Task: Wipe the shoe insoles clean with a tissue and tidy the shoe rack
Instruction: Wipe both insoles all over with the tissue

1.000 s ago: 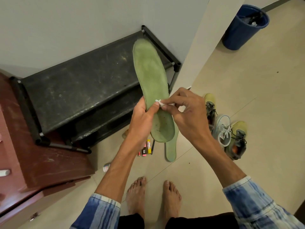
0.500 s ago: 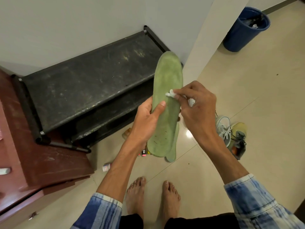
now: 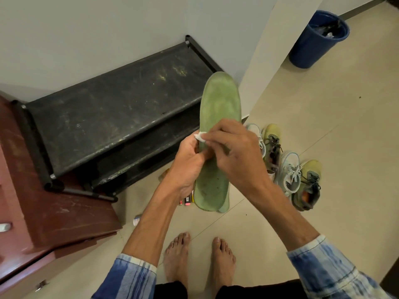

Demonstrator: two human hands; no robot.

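I stand barefoot on a pale tiled floor. On it sit a black shoe rack, two yellow-green shoes and a blue bin.

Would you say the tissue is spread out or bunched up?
Bunched: the right hand pinches the tissue, a small wad, against the green insole.

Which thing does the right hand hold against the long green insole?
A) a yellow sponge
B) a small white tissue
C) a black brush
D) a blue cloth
B: the right hand pinches a small white tissue against the long green foam insole, which the left hand grips.
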